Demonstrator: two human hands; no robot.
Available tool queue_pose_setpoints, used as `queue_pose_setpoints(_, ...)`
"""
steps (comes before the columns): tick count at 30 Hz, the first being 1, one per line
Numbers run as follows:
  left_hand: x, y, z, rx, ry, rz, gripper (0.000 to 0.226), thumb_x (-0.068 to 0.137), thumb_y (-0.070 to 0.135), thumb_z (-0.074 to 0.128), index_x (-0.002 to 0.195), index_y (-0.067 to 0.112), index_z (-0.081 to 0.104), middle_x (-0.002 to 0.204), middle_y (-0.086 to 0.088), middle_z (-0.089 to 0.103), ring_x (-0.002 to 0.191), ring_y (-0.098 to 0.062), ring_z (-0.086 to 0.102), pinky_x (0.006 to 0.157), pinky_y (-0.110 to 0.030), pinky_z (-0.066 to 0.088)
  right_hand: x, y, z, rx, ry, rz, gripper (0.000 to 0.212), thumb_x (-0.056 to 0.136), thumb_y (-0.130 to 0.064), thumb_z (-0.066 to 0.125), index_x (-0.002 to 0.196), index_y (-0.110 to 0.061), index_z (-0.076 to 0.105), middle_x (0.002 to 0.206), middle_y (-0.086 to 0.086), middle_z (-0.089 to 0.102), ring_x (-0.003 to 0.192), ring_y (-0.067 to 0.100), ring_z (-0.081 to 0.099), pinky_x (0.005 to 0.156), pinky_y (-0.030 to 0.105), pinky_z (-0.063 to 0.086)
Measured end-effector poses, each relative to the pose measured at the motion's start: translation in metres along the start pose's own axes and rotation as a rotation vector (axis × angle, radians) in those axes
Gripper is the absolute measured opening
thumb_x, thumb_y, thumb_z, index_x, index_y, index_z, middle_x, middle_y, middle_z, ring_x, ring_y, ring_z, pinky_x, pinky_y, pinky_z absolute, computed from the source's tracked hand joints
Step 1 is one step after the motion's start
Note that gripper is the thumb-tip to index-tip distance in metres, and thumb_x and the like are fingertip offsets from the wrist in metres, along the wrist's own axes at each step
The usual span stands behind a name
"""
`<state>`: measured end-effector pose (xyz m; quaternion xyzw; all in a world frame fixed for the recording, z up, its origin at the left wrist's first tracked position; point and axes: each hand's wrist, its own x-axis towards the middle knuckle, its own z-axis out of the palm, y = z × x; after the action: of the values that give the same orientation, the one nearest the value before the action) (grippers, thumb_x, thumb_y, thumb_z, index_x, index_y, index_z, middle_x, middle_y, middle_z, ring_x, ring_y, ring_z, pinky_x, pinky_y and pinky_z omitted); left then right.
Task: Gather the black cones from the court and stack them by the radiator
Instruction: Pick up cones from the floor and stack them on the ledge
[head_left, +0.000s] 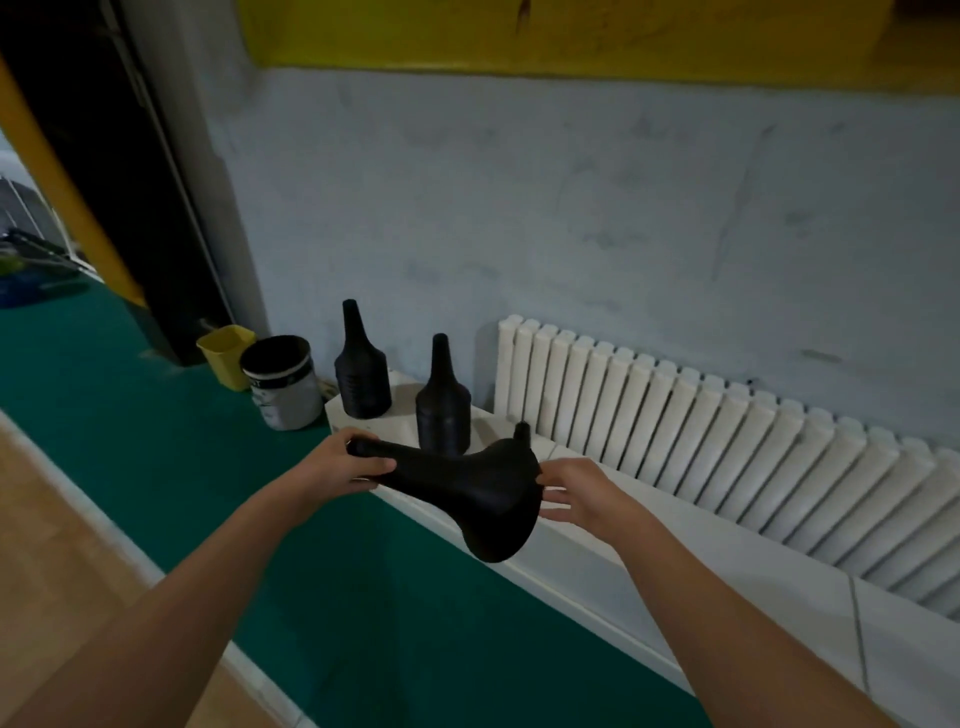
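1. Carried item: black bottle-shaped plastic cone (467, 493), lying sideways above the white tiled ledge (675, 551). Neck points to 9 o'clock, base to 4.
2. Left hand (358, 462) wraps the neck. Right hand (576, 493), fingers spread, touches the base rim.
3. Far black cone stack (362, 374) at 11, near black cone stack (443, 410) at 12, white column radiator (727, 441) at 2.
4. Judged step: stacking. The next move needs the cone upright and lowered squarely over a tip.

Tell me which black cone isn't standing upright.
The held cone, sideways between left hand and right hand; the farthest cone and its neighbour stand upright.
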<state>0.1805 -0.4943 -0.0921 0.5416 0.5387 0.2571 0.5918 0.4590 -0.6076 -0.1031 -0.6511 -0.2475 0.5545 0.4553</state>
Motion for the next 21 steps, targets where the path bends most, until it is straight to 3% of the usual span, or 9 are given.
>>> queue_pose_setpoints(5,0.091,0.038,-0.045,-0.043,0.023,0.036,0.04,0.079,0.002,0.073,0.114,0.005,0.055,0.122,-0.018,0.054,0.106,-0.029,0.061,0.087,-0.036,0.054,0.083,-0.054,0.047,0.053,0.051,0.02,0.026,0.089,-0.003,0.054,0.115,-0.001,0.057,0.107,0.014,0.063,0.1,0.028,0.062,0.087,0.04,0.052)
queue_pose_setpoints(9,0.172,0.073,-0.082,-0.033,-0.02,0.067,0.038,0.08,0.004,0.072,0.114,0.006,0.056,0.121,-0.016,0.056,0.108,-0.027,0.06,0.086,-0.032,0.054,0.159,-0.095,0.078,0.107,0.056,0.027,0.011,0.091,-0.002,0.052,0.097,-0.003,0.061,0.098,0.013,0.06,0.089,0.026,0.06,0.086,0.04,0.051)
queue_pose_setpoints(13,0.222,0.099,-0.089,-0.041,-0.018,0.109,0.046,0.081,0.007,0.072,0.123,0.008,0.053,0.121,-0.016,0.058,0.105,-0.027,0.063,0.092,-0.039,0.053,0.206,-0.113,0.087,0.151,0.078,0.034,0.02,0.089,-0.003,0.053,0.106,0.002,0.062,0.103,0.016,0.062,0.094,0.03,0.062,0.092,0.043,0.052)
queue_pose_setpoints(17,0.296,0.126,-0.087,-0.013,-0.018,0.14,0.046,0.083,0.015,0.071,0.125,0.011,0.053,0.124,-0.012,0.056,0.113,-0.027,0.058,0.099,-0.042,0.05,0.279,-0.131,0.097,0.203,0.094,0.089,0.011,0.09,0.0,0.051,0.097,0.002,0.06,0.09,0.013,0.06,0.082,0.027,0.061,0.072,0.033,0.052)
queue_pose_setpoints(21,0.375,0.153,-0.077,0.058,-0.016,0.208,0.044,0.083,0.019,0.072,0.124,0.012,0.055,0.118,-0.009,0.061,0.11,-0.023,0.061,0.096,-0.039,0.051,0.366,-0.146,0.099,0.225,0.085,0.135,0.01,0.087,0.002,0.051,0.086,-0.001,0.06,0.083,0.013,0.061,0.078,0.028,0.061,0.07,0.033,0.051)
